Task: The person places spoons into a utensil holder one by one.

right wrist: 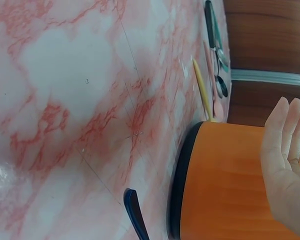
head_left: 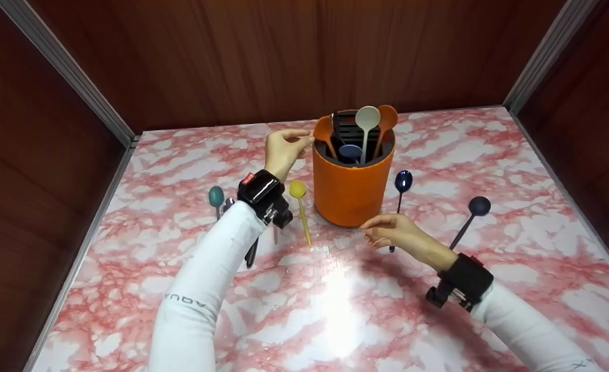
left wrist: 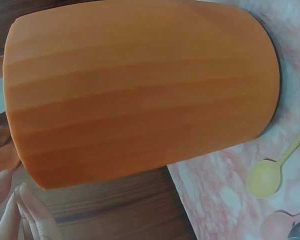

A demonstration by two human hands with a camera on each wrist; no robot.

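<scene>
My left hand [head_left: 283,150] is at the upper left rim of an orange utensil holder [head_left: 350,194], its thumb and fingertips pinching the edge of an orange spoon [head_left: 323,128] that stands in it. In the left wrist view the fingertips meet right beside that orange spoon [left wrist: 4,159]. Also upright in the holder are a pale spoon [head_left: 368,119], a second orange spoon [head_left: 388,118] and a dark blue spoon [head_left: 350,152]. My right hand [head_left: 397,233] hovers by the holder's lower front, fingers loosely bent and holding nothing. Near it lies a shiny blue spoon [head_left: 403,182].
On the marbled tabletop [head_left: 263,320] a yellow spoon [head_left: 298,189] lies left of the holder. Beyond my left wrist are a teal spoon [head_left: 216,197] and other utensils, partly covered by the arm. A dark spoon [head_left: 479,206] lies at the right. Wooden walls [head_left: 283,57] enclose the table.
</scene>
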